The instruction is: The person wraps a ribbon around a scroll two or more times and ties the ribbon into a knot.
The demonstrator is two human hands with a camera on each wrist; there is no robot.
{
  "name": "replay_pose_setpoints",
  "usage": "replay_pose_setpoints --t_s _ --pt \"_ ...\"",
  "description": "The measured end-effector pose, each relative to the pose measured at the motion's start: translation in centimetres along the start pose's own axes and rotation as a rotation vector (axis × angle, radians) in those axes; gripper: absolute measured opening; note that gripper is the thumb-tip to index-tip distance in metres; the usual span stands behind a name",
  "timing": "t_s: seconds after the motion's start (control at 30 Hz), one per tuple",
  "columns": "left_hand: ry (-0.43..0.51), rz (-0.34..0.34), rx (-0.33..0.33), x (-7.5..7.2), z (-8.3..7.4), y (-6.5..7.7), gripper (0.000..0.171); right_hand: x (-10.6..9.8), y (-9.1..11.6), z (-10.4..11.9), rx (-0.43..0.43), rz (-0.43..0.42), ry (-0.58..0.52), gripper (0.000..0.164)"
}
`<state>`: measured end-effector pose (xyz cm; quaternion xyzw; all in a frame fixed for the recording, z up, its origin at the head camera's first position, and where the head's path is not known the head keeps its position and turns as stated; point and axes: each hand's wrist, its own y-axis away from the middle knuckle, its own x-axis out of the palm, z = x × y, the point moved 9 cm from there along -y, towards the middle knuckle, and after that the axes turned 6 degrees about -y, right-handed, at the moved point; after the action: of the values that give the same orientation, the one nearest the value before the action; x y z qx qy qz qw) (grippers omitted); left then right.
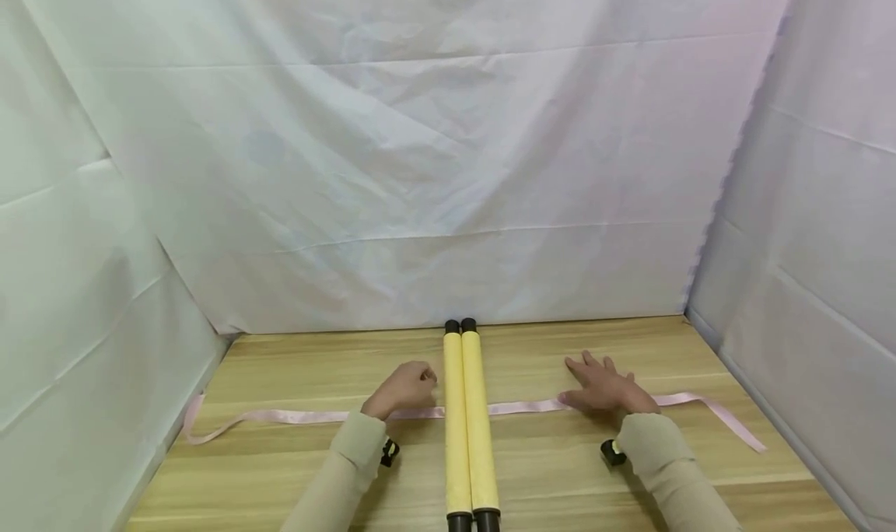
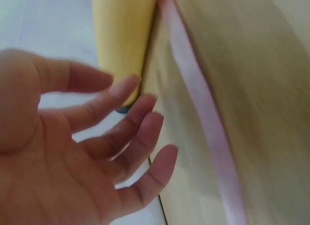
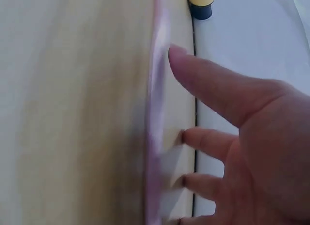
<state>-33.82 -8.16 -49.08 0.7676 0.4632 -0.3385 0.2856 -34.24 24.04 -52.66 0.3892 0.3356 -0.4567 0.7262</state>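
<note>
Two yellow poles with black ends, the left pole (image 1: 456,431) and the right pole (image 1: 480,431), lie side by side, pointing away from me. A pink ribbon (image 1: 294,417) runs crosswise on the table and passes beneath both poles. Just left of the poles, my left hand (image 1: 406,386) hovers with loosely bent fingers (image 2: 147,133) and holds nothing. My right hand (image 1: 600,384) is spread over the ribbon's right stretch, its thumb close to the ribbon (image 3: 154,137). Whether its fingertips touch the table cannot be told.
The wood-grain table (image 1: 336,361) is bordered by a white cloth (image 1: 420,166) behind and by more white sheeting at both sides. The ribbon's left end (image 1: 192,415) curls near the left edge, its right end (image 1: 742,431) slants toward the front right.
</note>
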Motion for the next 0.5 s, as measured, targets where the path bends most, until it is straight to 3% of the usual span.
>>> replay_pose_setpoints --t_s 0.27,0.5 --pt "-0.069 0.073 0.033 0.6 0.7 0.8 0.025 -0.6 -0.3 1.3 0.039 -0.054 0.063 0.078" --pt "-0.091 0.035 0.07 1.0 0.7 0.7 0.022 -0.3 -1.2 4.1 -0.018 -0.11 0.023 0.055"
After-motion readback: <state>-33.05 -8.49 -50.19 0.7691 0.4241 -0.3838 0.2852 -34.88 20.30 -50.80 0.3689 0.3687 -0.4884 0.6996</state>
